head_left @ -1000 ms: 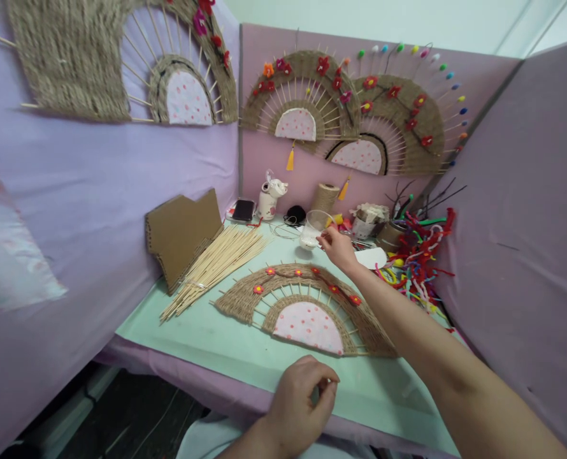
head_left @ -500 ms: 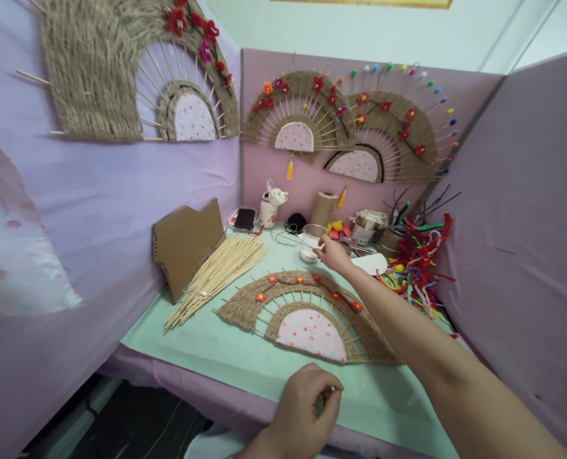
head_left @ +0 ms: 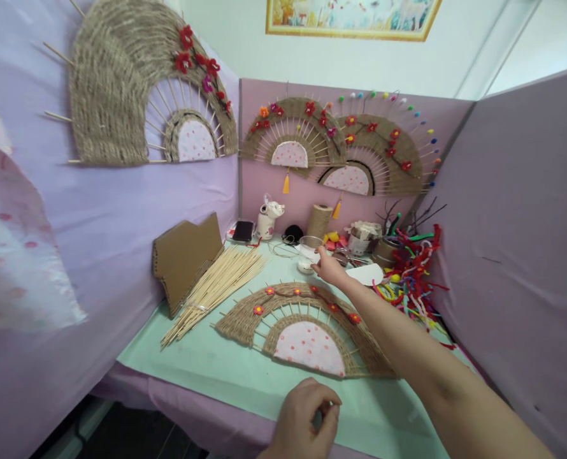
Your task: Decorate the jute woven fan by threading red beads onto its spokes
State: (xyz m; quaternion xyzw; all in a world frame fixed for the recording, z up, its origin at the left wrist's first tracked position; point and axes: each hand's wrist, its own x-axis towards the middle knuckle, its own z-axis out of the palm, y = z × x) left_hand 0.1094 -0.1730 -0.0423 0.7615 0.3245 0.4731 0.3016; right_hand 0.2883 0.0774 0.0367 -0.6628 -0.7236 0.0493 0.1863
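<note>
My right hand [head_left: 330, 266] reaches over the table beside a clear bowl [head_left: 311, 243] and a small round white item [head_left: 305, 266]. Its fingers are apart, and nothing shows in them. Close to the table's front edge, my left hand [head_left: 307, 415] is curled, thumb and forefinger pinched together. Anything between those fingertips is too small to make out. Between my hands lies a woven twine fan [head_left: 243, 324] on thin sticks, with small red flowers along a dark twig and a spotted cloth half-circle [head_left: 309, 347]. My right forearm passes over its right end.
On the left are a bundle of thin sticks [head_left: 214, 290] and folded cardboard [head_left: 188, 258]. A twine spool [head_left: 320, 222], a phone [head_left: 243, 231] and a white glue gun [head_left: 267, 218] stand behind. Colourful pipe cleaners [head_left: 415, 280] crowd the right. Finished fans [head_left: 116, 83] hang on the partitions.
The view has tipped upward, so the scene sits lower and more of the wall picture shows. My right hand stays by the bowl and round white item; my left remains pinched in front.
</note>
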